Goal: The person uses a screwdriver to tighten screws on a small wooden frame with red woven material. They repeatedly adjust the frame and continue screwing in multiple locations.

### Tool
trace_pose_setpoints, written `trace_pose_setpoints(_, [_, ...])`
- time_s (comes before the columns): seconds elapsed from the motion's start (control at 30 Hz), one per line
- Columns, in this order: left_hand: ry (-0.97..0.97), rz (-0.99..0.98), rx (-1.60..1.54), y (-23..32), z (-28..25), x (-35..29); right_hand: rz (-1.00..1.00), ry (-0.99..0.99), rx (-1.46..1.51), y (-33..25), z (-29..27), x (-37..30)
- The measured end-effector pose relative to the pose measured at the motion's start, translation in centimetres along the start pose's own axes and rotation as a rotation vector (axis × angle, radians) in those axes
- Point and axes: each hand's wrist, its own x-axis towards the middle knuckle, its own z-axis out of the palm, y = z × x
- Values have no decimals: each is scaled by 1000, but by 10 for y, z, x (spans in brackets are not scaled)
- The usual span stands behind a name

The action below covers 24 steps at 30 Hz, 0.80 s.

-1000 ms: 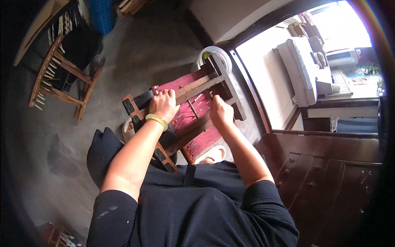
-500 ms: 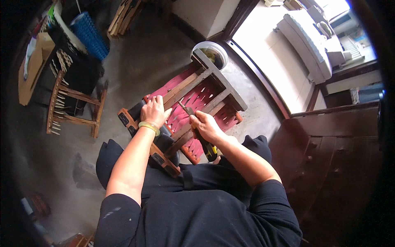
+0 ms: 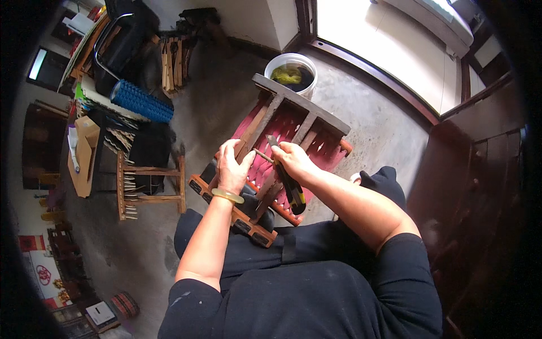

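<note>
Across my lap and in front of my knees lies an upturned wooden stool frame [image 3: 305, 106] with dark rails and orange-brown ends. Slit red material [image 3: 280, 129] stretches beneath its rails. My left hand [image 3: 230, 169], wearing a pale bangle, is closed over the near-left part of the frame, thumb apart. My right hand [image 3: 293, 161] is closed round a utility knife [image 3: 293, 195] with a black and yellow handle; its blade points up and away. A short thin stick [image 3: 263, 156] spans the gap between my hands; which one holds it I cannot tell.
Just beyond the stool stands a white bucket [image 3: 309, 68] holding dark and yellow-green stuff. To the left are a small wooden rack [image 3: 152, 169], a blue bumpy roller [image 3: 141, 101] and cardboard [image 3: 84, 152]. Dark wooden furniture [image 3: 474, 226] is close on my right.
The view has swung, so the scene sits further right. The knife blade now points further up, and the thin stick shows apart from it. My left thumb is nearer the stick.
</note>
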Motion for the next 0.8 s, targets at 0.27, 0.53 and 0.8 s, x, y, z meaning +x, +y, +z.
trace_pose_setpoints(0.27, [-545,-598,-1304,81,0,-44,-156,-10,334,10,10,1])
trace_pose_setpoints(0.53, [-564,-535,-937,71,-18,-10,-283,259,-105,21,-12,28])
trace_pose_setpoints(0.8, [-319,-89,72,36,-40,54,-95,57,-254,1,-18,0])
